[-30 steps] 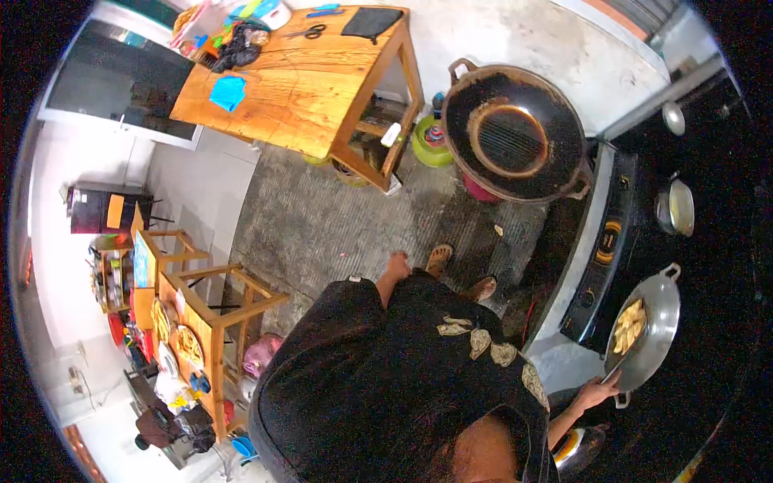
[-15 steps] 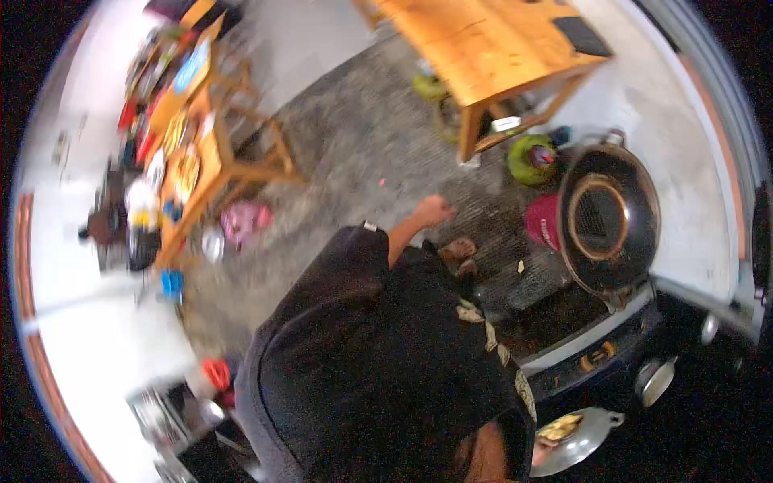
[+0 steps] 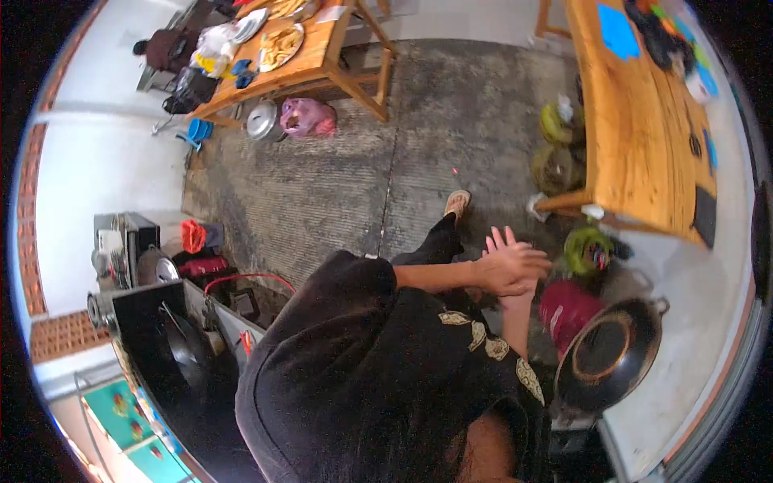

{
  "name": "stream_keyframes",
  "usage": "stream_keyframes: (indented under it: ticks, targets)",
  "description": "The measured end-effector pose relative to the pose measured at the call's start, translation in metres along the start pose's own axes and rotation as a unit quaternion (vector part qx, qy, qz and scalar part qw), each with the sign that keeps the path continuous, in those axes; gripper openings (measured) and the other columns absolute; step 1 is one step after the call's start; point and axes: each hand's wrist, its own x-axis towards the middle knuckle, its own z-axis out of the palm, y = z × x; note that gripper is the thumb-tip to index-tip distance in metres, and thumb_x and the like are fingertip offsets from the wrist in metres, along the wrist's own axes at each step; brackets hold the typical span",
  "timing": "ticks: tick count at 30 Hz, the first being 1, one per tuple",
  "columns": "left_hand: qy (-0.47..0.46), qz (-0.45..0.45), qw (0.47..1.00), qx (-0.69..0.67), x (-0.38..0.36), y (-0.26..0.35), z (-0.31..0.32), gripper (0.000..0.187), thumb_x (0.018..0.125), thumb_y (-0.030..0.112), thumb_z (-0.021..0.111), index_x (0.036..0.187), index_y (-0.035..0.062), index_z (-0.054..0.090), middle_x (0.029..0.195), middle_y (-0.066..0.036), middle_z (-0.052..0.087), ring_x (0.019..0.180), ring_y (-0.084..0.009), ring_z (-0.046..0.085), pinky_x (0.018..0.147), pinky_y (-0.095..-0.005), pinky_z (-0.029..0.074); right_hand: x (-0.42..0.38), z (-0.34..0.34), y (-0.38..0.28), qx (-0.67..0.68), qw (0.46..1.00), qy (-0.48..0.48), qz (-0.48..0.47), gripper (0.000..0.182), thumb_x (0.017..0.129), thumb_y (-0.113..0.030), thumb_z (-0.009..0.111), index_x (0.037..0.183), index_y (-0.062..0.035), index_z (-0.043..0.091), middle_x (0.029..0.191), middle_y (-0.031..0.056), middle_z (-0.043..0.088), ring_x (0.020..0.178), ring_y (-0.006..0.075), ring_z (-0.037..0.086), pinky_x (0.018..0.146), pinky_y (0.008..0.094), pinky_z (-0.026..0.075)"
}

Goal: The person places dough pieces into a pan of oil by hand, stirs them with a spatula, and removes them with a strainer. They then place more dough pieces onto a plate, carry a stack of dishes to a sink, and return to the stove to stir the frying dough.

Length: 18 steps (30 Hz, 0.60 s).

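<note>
My left hand reaches in from the left with its fingers spread, and lies across my right hand. The right hand's fingertips point up behind it, apart, while its palm is mostly covered. The two hands appear to touch, and no object shows in either. Nearest to them, at the lower right, are a maroon bucket and a large dark wok with a worn ring inside. A sandalled foot rests on the floor just above the hands.
A wooden table runs along the right, with green gas cylinders beside it. Upper left, another table holds a plate of food. Below it sit a pink bag and a lidded pot. A dark stove or counter stands lower left.
The view has turned, bringing the lower-left counter into sight. My right hand has come away from the silver pan at the lower right and met my left hand, whose fingers have spread.
</note>
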Motion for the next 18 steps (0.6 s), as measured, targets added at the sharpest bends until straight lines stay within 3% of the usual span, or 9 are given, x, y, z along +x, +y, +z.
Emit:
stream_keyframes:
  ticks: [2,3,5,6,9,11,14,17,18]
  targets:
    - [-0.009,-0.098,0.993,-0.065,0.008,-0.059,-0.056,0.051,0.078,0.036,0.055,0.119,0.0067,0.054,0.121,-0.015,0.054,0.114,-0.0373,0.048,0.099,-0.0472,0.034,0.049,0.042,-0.052,0.333,0.935,-0.057,0.106,0.075,0.090,-0.063,0.025,0.142,-0.0088,0.028,0.143,0.0146,0.033,0.123,0.0303,0.041,0.105,0.0414,0.029]
    - [0.008,-0.099,0.992,0.082,-0.012,-0.108,-0.070,0.044,0.079,0.034,0.053,0.114,0.0076,0.057,0.116,-0.014,0.057,0.109,-0.0368,0.052,0.094,-0.0477,0.038,0.071,0.060,-0.077,0.577,0.790,-0.045,0.204,0.078,0.090,-0.065,0.026,0.143,-0.0082,0.025,0.146,0.0165,0.028,0.125,0.0337,0.039,0.104,0.0420,0.030]
    - [-0.059,-0.225,0.945,0.229,-0.056,-0.204,-0.081,0.037,0.079,0.036,0.053,0.105,0.0106,0.058,0.106,-0.009,0.062,0.104,-0.0326,0.057,0.088,-0.0509,0.039,0.124,0.083,-0.103,0.453,0.866,-0.124,0.174,0.078,0.090,-0.065,0.025,0.143,-0.0091,0.024,0.146,0.0163,0.027,0.126,0.0330,0.038,0.107,0.0424,0.027]
    - [-0.318,-0.380,0.843,0.208,-0.056,-0.235,-0.108,0.046,0.092,0.040,0.038,0.120,0.0084,0.055,0.119,-0.013,0.058,0.108,-0.0319,0.055,0.096,-0.0509,0.036,0.155,0.091,-0.115,0.380,0.897,-0.161,0.156,0.077,0.090,-0.065,0.024,0.143,-0.0096,0.024,0.147,0.0162,0.027,0.127,0.0327,0.038,0.108,0.0426,0.025]
    - [-0.126,-0.608,0.781,-0.075,-0.054,-0.300,-0.135,0.068,0.092,0.058,0.019,0.128,0.0103,0.051,0.125,-0.017,0.053,0.120,-0.0348,0.045,0.100,-0.0484,0.032,0.251,0.138,-0.125,0.065,0.995,-0.024,0.074,0.071,0.093,-0.059,0.022,0.142,-0.0083,0.026,0.145,0.0143,0.030,0.129,0.0293,0.035,0.110,0.0421,0.019]
    - [-0.034,-0.642,0.728,-0.238,-0.019,-0.319,-0.164,0.076,0.090,0.064,0.017,0.126,0.0071,0.052,0.128,-0.018,0.051,0.125,-0.0355,0.039,0.102,-0.0466,0.030,0.316,0.167,-0.081,-0.214,0.961,0.116,-0.131,0.063,0.096,-0.048,0.021,0.140,-0.0034,0.028,0.141,0.0187,0.035,0.132,0.0292,0.031,0.111,0.0402,0.016]
    - [0.135,-0.536,0.336,-0.762,0.067,-0.339,-0.192,0.076,0.089,0.065,0.022,0.124,0.0040,0.051,0.130,-0.019,0.049,0.123,-0.0321,0.042,0.101,-0.0470,0.031,0.369,0.172,-0.038,-0.515,0.805,-0.046,-0.289,0.052,0.098,-0.033,0.024,0.140,-0.0021,0.027,0.145,0.0170,0.029,0.134,0.0277,0.028,0.110,0.0405,0.014]
    - [0.190,-0.495,0.270,-0.804,0.120,-0.389,-0.272,0.067,0.091,0.060,0.027,0.120,0.0033,0.050,0.126,-0.019,0.051,0.118,-0.0290,0.048,0.099,-0.0461,0.035,0.458,0.126,-0.035,-0.405,0.913,-0.020,-0.041,0.052,0.097,-0.040,0.034,0.134,-0.0034,0.037,0.129,0.0147,0.045,0.115,0.0237,0.044,0.094,0.0366,0.031]
    - [0.199,-0.436,0.317,-0.818,0.138,-0.402,-0.303,0.063,0.092,0.057,0.030,0.122,0.0045,0.049,0.124,-0.018,0.053,0.116,-0.0284,0.049,0.098,-0.0459,0.037,0.491,0.091,-0.034,-0.387,0.916,0.009,0.104,0.051,0.096,-0.041,0.037,0.130,-0.0035,0.042,0.123,0.0142,0.050,0.107,0.0225,0.050,0.087,0.0355,0.037]
